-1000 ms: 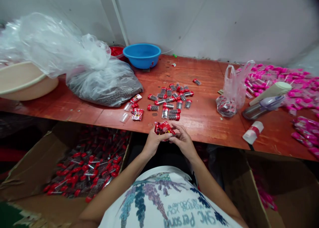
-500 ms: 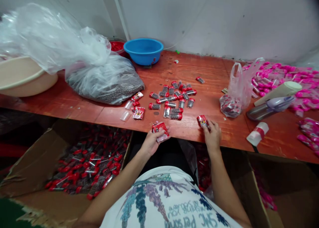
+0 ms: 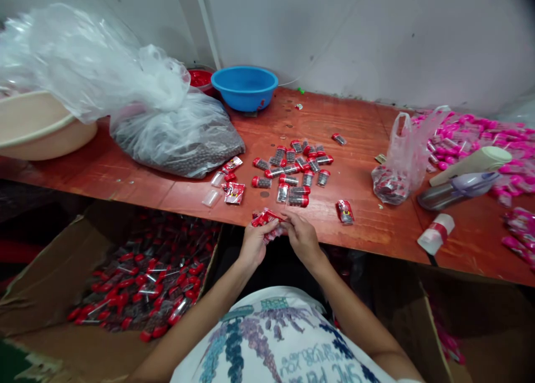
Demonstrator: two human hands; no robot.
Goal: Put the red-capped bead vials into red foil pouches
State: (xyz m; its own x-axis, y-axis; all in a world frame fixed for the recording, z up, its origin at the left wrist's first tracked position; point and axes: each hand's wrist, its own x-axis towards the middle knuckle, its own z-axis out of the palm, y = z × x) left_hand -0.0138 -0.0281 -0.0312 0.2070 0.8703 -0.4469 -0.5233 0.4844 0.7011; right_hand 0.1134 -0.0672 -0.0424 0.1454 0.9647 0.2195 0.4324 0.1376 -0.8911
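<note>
My left hand [image 3: 256,241] is closed around some red printed plastic wrappers [image 3: 266,218] just off the table's front edge. The fingers of my right hand [image 3: 303,237] pinch at the right side of these wrappers, their tips partly hidden. To the right, on the table, lies a red wrapped packet [image 3: 345,212] with a dark filling showing. Beyond my hands is a loose group of small clear jars [image 3: 289,169] with red caps and dark beads inside. Left of the jars are another red wrapper [image 3: 234,193] and clear empty tubes [image 3: 211,198].
A large plastic bag of dark beads [image 3: 179,143] sits at left, beside a cream basin [image 3: 45,132] and a blue basin [image 3: 244,90]. At right are a knotted bag [image 3: 395,177], bottles [image 3: 455,189] and pink packs [image 3: 476,129]. A carton [image 3: 45,271] of red-capped jars stands below.
My right hand carried a red packet to the right, left it lying on the table, and came back to the wrappers in my left hand. My left hand stayed near the edge.
</note>
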